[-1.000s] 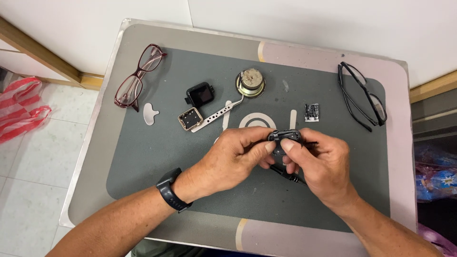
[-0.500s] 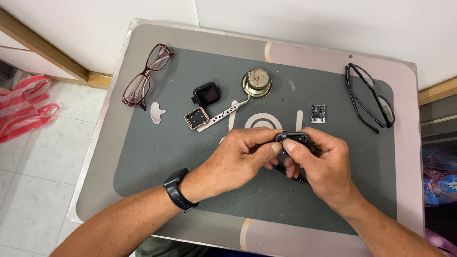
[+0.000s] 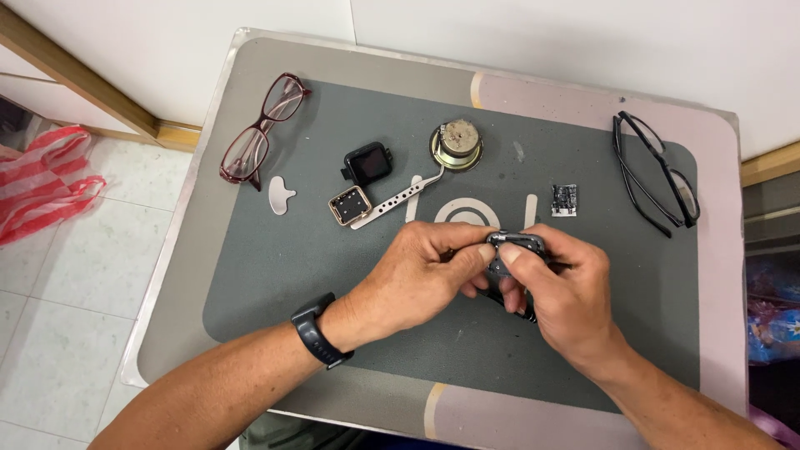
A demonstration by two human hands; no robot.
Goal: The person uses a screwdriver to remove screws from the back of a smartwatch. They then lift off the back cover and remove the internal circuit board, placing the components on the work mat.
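Note:
Both of my hands meet over the middle of the grey work mat (image 3: 275, 275). My left hand (image 3: 417, 279), with a dark wristband on its wrist, pinches one end of a small dark oblong device (image 3: 517, 243). My right hand (image 3: 562, 292) grips the other end from above with thumb and fingers. A thin dark tool or strap pokes out beneath the fingers; what it is stays hidden. Just beyond the hands lie a black square watch body (image 3: 367, 162) and an opened gold-rimmed watch case (image 3: 349, 205) with a white perforated strap (image 3: 392, 200).
Red-framed glasses (image 3: 258, 129) lie at the mat's far left, black-framed glasses (image 3: 658, 171) at the far right. A round metal speaker part (image 3: 457, 143), a small circuit board (image 3: 564, 200) and a white plastic tab (image 3: 281, 194) sit on the mat. A red-striped plastic bag (image 3: 42, 179) lies on the tiled floor.
Both hands have stayed closed on the small dark device, with only slight finger shifts. The view has drifted a little.

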